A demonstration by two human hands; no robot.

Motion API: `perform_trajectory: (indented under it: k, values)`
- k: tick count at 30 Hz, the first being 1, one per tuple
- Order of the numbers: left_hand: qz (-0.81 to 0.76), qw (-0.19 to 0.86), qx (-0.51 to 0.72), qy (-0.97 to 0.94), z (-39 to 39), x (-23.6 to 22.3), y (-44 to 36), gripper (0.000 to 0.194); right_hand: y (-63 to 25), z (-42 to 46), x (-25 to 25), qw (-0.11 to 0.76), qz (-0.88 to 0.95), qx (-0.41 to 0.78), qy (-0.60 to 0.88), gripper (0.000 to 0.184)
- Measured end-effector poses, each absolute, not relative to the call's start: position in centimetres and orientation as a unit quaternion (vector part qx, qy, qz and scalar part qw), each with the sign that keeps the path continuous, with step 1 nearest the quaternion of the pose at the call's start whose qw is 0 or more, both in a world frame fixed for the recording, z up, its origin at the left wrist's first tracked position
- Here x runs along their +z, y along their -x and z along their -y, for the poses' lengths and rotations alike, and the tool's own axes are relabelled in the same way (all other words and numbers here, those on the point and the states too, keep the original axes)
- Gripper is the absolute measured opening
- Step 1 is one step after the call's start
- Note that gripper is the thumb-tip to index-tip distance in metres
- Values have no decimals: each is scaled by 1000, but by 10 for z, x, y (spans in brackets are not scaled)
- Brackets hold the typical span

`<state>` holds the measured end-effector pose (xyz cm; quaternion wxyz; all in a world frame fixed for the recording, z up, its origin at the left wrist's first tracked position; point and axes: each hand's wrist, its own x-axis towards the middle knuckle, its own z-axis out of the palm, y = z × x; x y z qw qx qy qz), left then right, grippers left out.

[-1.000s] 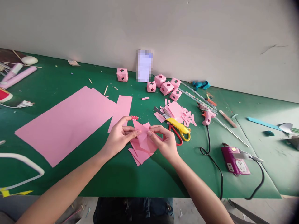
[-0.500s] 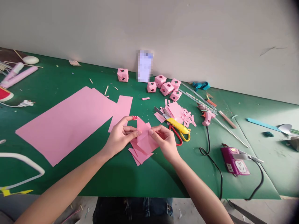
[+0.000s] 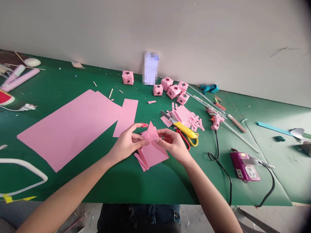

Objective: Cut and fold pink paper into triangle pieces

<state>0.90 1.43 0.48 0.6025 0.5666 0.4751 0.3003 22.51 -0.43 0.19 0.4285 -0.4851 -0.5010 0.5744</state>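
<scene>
Six pink paper cubes [image 3: 173, 92] look finished; the held paper piece [image 3: 155, 153] looks unfinished.
Your left hand [image 3: 126, 142] and right hand [image 3: 174, 143] pinch it between fingers, mid-bench [image 3: 116, 186]; cubes sit around twelve o'clock, a large flat sheet [image 3: 70, 129] near nine.

Inward from the near edge of the green-topped table [image 3: 121, 191], the bare left hand [image 3: 125, 142] and bare right hand [image 3: 173, 142] pinch a folded pink paper piece [image 3: 155, 152]. Six faceted, diamond-holed pink paper balls [image 3: 174, 94] sit by the back edge. A purple box-shaped power socket [image 3: 244, 170] lies toward the near right corner.
</scene>
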Motion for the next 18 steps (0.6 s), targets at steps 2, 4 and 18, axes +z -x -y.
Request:
perform_trajectory:
  k: [2, 4, 18]
  values:
    - [-457, 593, 273, -605, -11, 5, -11, 66, -227, 3, 2, 433, 506, 571, 480, 37]
    - [-436, 585, 253, -636, -8, 5, -13, 58, -226, 3, 1, 449, 491, 564, 489, 31]
    - [-479, 584, 297, -585, -15, 1, -11, 36, -208, 7, -11, 578, 278, 582, 500, 30]
